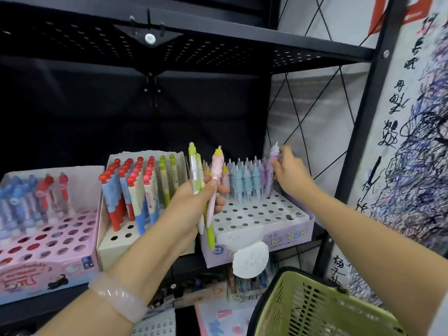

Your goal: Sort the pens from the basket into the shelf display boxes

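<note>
Black metal shelving point(242, 42) with a perforated upper board fills the head view, and a white paper point(417, 132) covered with ink scribbles hangs at the right side. On the shelf stand three display boxes. At the left is a pink box point(46, 258) with blue and red pens at its back and many free holes in front. In the middle is a white box point(114, 248) with red-capped and green-capped pens standing in rows. At the right is a lilac box point(261, 236) with the word UNICORN on its front; blue and purple pens stand along its back rows, and the front holes are free.

The left hand point(196, 204) is raised between the white box and the lilac box. Its fingers are curled around a small bundle: a pink pen point(214, 180) and green pens point(194, 166), all nearly upright with their caps up. A pale bracelet point(118, 297) sits on this wrist.

The right hand point(288, 170) reaches to the back right corner of the lilac box. Its fingers pinch a purple pen point(273, 163) near the top; the pen stands upright, with its lower end at the holes of the last rows, though I cannot tell if it is already inside one.

A green plastic basket point(315, 309) with a black rim is at the lower right, below the shelf edge. A round white tag point(251, 259) hangs on the front of the lilac box.
</note>
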`<state>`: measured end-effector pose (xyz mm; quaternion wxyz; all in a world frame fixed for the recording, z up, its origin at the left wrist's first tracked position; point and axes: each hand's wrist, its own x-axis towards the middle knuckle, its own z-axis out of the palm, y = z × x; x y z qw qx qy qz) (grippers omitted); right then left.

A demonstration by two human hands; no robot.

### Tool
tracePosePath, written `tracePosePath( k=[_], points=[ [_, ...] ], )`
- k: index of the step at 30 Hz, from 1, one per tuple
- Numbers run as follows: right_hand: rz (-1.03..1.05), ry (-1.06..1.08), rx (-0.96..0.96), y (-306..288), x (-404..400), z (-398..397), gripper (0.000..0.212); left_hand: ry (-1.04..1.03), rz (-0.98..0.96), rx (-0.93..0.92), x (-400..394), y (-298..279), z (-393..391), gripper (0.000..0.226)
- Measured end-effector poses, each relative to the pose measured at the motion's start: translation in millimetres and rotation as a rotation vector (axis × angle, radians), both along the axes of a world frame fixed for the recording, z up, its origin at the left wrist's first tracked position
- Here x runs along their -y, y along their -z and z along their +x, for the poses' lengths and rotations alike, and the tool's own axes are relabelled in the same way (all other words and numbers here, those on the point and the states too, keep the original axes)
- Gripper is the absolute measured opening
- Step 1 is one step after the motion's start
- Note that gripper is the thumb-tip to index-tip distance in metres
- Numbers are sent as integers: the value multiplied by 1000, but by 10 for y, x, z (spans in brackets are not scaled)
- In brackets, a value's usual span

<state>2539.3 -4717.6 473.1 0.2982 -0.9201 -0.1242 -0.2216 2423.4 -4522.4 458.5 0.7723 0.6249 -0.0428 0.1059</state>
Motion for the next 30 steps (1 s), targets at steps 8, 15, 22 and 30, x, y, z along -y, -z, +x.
tracePosePath(
  k=[8, 15, 22, 30],
  points=[
    [-56, -31, -87, 101, -23, 143, 34, 44, 19, 0, 126, 48, 16, 13],
    [-158, 6, -236, 284, -24, 140, 41, 23, -46, -1, 125, 58, -12, 9],
    [460, -374, -129, -108, -400, -490, 14, 3, -54, 0, 160, 60, -2, 10],
    [661, -301, -20, -358, -280, -448, 15, -18, 88, -89, 118, 80, -60, 17]
  ],
)
